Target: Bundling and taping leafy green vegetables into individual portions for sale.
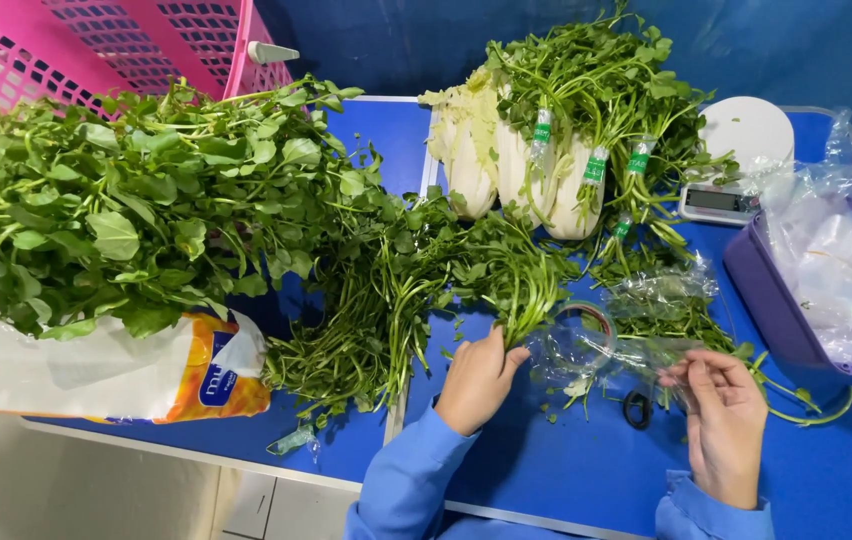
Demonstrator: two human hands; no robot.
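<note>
My left hand [476,378] grips the stem ends of a bunch of leafy greens [506,275] that lies on the blue table [546,470]. My right hand [726,420] holds the edge of a clear plastic bag [606,345]; the bag's round mouth faces the stem ends and almost touches them. Both sleeves are light blue. A small black ring [636,408] lies on the table between my hands.
A big heap of loose greens [136,210] sits on a white and orange sack [106,375] at the left. Behind are a pink crate [96,50], cabbages [476,150], bundled greens [606,110], a scale [736,160] and a purple bin of bags [826,280].
</note>
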